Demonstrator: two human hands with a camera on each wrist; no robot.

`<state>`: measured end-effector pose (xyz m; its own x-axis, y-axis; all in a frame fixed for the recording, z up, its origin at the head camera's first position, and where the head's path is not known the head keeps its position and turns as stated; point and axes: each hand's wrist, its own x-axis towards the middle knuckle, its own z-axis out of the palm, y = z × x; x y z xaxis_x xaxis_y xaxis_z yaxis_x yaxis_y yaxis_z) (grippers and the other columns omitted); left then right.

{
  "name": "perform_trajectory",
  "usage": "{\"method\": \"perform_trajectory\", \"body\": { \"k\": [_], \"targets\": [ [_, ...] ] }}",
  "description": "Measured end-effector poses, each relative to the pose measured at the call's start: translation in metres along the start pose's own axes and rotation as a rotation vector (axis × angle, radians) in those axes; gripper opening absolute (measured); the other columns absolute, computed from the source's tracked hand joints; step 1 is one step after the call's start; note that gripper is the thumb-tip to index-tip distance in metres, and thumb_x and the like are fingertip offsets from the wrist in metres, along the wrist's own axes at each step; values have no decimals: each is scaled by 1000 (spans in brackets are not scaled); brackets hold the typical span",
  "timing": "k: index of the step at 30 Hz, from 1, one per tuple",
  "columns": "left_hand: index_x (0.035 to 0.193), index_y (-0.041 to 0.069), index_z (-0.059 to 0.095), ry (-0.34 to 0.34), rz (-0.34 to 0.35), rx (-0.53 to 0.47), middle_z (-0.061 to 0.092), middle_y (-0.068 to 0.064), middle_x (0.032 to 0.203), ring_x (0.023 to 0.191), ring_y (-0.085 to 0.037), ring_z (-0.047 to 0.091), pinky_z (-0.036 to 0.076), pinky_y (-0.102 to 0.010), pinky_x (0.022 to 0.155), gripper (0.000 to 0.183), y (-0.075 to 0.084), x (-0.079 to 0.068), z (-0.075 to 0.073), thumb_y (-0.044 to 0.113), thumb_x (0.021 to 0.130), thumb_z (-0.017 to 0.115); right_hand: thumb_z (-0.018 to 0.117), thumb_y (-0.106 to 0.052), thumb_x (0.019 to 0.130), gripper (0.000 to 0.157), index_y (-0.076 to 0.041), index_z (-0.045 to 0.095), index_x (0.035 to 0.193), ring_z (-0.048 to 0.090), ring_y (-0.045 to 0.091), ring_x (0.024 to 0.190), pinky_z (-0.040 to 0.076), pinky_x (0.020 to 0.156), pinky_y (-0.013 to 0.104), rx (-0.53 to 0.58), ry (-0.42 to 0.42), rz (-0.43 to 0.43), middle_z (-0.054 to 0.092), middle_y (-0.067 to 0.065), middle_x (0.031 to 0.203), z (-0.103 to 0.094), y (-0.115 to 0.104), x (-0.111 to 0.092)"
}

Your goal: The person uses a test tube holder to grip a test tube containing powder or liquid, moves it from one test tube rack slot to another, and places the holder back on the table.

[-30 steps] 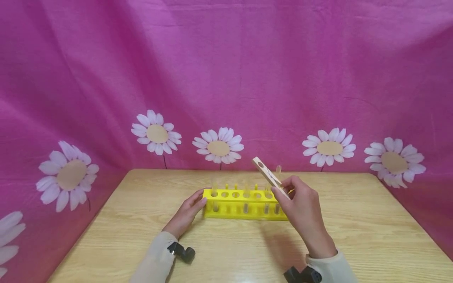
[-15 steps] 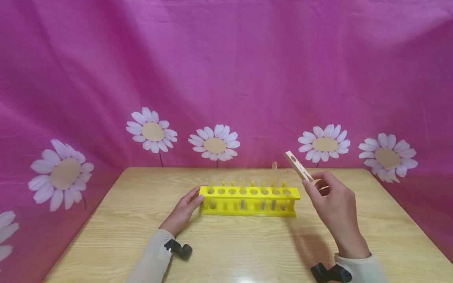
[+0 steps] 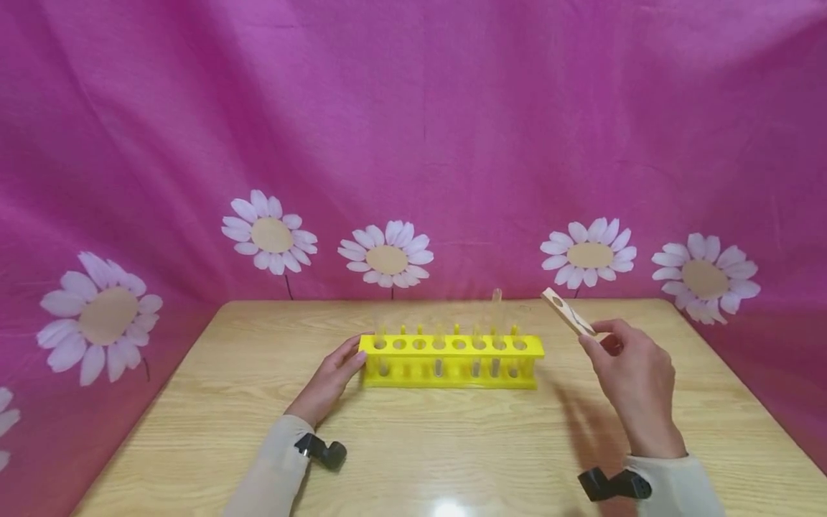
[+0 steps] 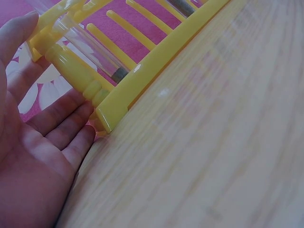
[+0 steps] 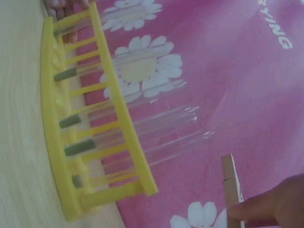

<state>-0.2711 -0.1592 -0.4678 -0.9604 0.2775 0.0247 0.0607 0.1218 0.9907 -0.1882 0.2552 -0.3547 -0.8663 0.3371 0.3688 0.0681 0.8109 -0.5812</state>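
Note:
A yellow test tube rack (image 3: 452, 384) stands on the table in the middle of the head view. Several clear test tubes (image 5: 168, 121) stand in it, with dark matter at their bottoms in the right wrist view. My left hand (image 3: 329, 377) holds the rack's left end; in the left wrist view the thumb is at the top bar and the fingers touch the end post. Right of the rack, my right hand (image 3: 636, 380) pinches a wooden test tube clamp (image 3: 568, 312) in the air, tilted up to the left. Its lower end is hidden by the fingers.
The wooden table (image 3: 426, 445) carries the rack. A pink cloth (image 3: 413, 143) printed with daisies hangs behind and at both sides of it. Upright yellow pegs (image 3: 456, 329) line the back of the rack.
My right hand has moved right with the clamp, away from in front of the rack's right end, which now shows fully. My left hand stays at the rack; the head view has shifted slightly.

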Motion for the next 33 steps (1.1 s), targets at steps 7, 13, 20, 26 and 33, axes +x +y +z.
{"method": "perform_trajectory", "body": {
  "k": [7,13,20,26,33],
  "targets": [
    [146,22,42,13,-16,3,43,0,148,139,-20,32,17,-50,115,61,1,3,-1,50,94,57,71,-27,86,29,-6,68,105,54,24,60,34,48,32,-76,-137,-24,69,12,80,3,15,2],
    [146,19,41,7,6,-5,44,-2,146,138,-20,33,17,-48,116,60,1,3,-2,46,95,56,68,-30,86,29,-7,68,102,51,23,60,33,46,33,-129,-303,21,66,11,77,7,26,4],
    [147,20,41,3,1,9,43,-2,147,138,-20,33,16,-48,116,61,0,1,0,48,95,55,64,-24,87,25,-1,62,96,49,26,63,34,51,33,-190,-442,50,57,11,71,14,36,8],
    [147,18,41,13,14,19,46,-4,145,137,-21,36,17,-49,115,59,2,-1,0,45,96,55,64,-23,86,23,-1,61,89,49,26,68,36,55,33,-176,-534,95,58,11,74,18,39,10],
    [146,23,42,10,0,17,43,-1,148,138,-22,34,17,-54,114,58,0,0,-1,46,95,56,63,-19,85,18,-1,61,85,49,25,67,37,53,33,-174,-573,130,56,9,73,23,42,7]
  ]
}}
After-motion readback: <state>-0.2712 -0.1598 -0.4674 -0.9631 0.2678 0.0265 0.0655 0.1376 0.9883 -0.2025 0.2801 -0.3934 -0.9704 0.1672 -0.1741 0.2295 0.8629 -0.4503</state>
